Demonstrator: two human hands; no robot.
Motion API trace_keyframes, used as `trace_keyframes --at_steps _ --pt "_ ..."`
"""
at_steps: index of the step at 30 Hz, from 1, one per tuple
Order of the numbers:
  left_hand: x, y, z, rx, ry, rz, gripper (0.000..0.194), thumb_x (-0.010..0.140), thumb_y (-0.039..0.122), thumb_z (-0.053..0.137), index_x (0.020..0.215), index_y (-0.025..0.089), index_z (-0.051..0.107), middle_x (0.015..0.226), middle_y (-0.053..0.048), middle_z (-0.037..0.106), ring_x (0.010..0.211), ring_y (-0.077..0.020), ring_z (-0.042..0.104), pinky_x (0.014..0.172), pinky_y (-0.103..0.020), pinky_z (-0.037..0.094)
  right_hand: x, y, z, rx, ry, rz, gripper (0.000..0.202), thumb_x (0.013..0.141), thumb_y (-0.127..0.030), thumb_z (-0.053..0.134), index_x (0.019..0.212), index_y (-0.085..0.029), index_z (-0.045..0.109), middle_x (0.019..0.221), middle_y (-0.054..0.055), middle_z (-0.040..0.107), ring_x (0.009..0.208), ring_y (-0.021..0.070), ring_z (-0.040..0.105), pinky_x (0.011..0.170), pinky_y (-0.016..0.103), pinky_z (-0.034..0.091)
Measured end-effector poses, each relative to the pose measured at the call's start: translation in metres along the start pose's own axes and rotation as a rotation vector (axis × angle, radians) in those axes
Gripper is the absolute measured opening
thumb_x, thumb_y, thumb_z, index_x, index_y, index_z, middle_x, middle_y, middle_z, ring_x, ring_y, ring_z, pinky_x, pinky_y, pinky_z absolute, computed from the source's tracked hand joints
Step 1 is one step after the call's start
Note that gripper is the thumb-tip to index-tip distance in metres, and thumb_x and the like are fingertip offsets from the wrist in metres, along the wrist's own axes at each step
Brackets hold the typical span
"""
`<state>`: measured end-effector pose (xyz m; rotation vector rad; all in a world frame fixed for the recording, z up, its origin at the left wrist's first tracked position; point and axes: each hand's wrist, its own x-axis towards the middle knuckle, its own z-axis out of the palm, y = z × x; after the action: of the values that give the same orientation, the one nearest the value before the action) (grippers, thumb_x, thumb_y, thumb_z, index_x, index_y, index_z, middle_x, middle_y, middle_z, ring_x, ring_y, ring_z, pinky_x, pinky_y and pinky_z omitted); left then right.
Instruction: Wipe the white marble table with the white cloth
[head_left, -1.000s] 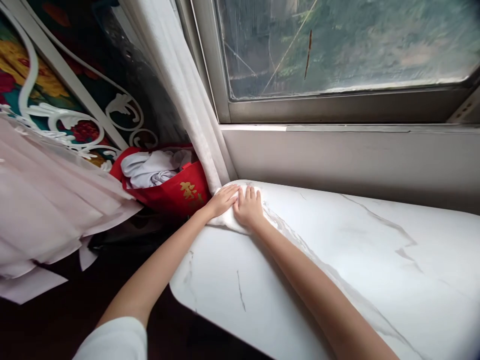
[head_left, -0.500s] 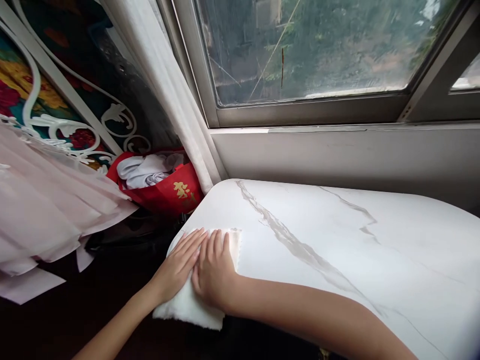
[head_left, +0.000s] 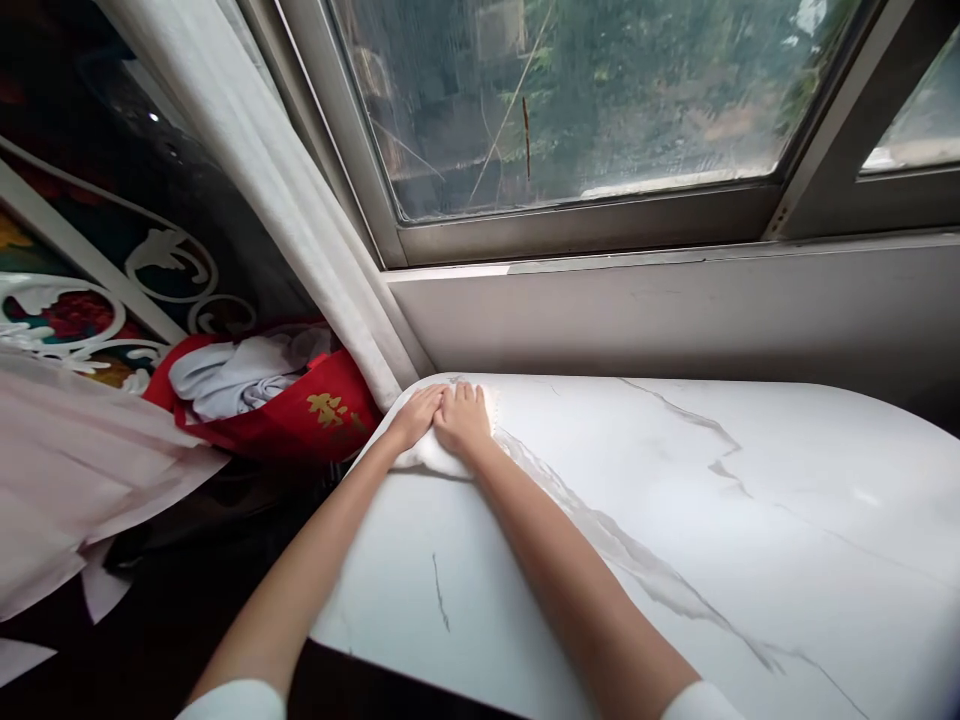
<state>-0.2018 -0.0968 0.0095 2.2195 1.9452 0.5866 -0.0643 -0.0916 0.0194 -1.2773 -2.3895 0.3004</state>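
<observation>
Two hands at work in the head view! Left hand (head_left: 418, 416) and right hand (head_left: 463, 420) touch, fingers stretched out flat, unclenched, on top of the white cloth (head_left: 431, 456), which sits at ten o'clock on the marbled table (head_left: 637, 470). Red bag (head_left: 300, 410) at the hands' nine o'clock, window (head_left: 600, 110) at one!

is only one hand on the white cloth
No, the left hand and the right hand both lie on the white cloth near a far corner of the table.
</observation>
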Motion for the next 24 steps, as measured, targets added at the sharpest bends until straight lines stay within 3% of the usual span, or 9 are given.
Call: trace_keyframes --at_steps 2,5,8,12,18,24 --pt "0.036 0.010 0.010 0.010 -0.018 0.060 0.048 0.092 0.024 0.020 0.128 0.013 0.050 0.137 -0.008 0.050 0.128 -0.0158 0.042 0.111 -0.035 0.027 0.014 0.023 -0.006 -0.028 0.027 0.059 0.048 0.094 -0.025 0.026 0.133 -0.004 0.042 0.142 0.021 0.040 0.134 0.0289 0.031 0.109 0.046 0.015" --pt "0.070 0.031 0.026 0.029 -0.015 0.090 0.046 0.094 0.023 0.020 0.127 0.015 0.051 0.136 -0.008 0.052 0.127 -0.0175 0.043 0.110 -0.038 0.026 0.021 0.055 -0.016 -0.048 0.058 0.092 0.048 0.094 -0.024 0.025 0.132 -0.004 0.044 0.141 0.020 0.043 0.132 0.0291 0.033 0.108 0.044 0.015" --pt "0.085 0.055 0.041 0.037 -0.011 0.112 0.045 0.095 0.023 0.021 0.126 0.016 0.052 0.134 -0.008 0.053 0.125 -0.0183 0.044 0.110 -0.039 0.025 0.017 0.084 -0.027 -0.073 0.064 0.105 0.046 0.094 -0.024 0.026 0.131 -0.005 0.046 0.140 0.019 0.044 0.131 0.0276 0.034 0.109 0.042 0.015" --pt "0.086 0.089 0.055 0.039 -0.014 0.110 0.044 0.096 0.024 0.022 0.127 0.014 0.050 0.136 -0.010 0.051 0.129 -0.0197 0.041 0.111 -0.038 0.022 -0.001 0.110 -0.042 -0.101 0.050 0.116 0.047 0.094 -0.025 0.025 0.134 -0.007 0.043 0.142 0.017 0.042 0.133 0.0259 0.032 0.109 0.041 0.016" --pt "0.046 0.137 0.062 0.030 -0.001 0.065 0.046 0.096 0.024 0.019 0.132 0.010 0.045 0.142 -0.012 0.044 0.134 -0.0224 0.035 0.112 -0.042 0.021 -0.050 0.120 -0.064 -0.145 0.017 0.084 0.046 0.095 -0.025 0.028 0.136 -0.010 0.044 0.144 0.014 0.041 0.134 0.0238 0.032 0.110 0.039 0.017" --pt "-0.050 0.188 0.065 0.042 0.011 0.030 0.049 0.096 0.023 0.019 0.137 0.005 0.039 0.146 -0.014 0.038 0.138 -0.0237 0.027 0.115 -0.045 0.015 -0.143 0.107 -0.083 -0.191 -0.027 -0.059 0.049 0.095 -0.028 0.030 0.139 -0.009 0.041 0.146 0.015 0.038 0.136 0.0254 0.030 0.112 0.042 0.018"
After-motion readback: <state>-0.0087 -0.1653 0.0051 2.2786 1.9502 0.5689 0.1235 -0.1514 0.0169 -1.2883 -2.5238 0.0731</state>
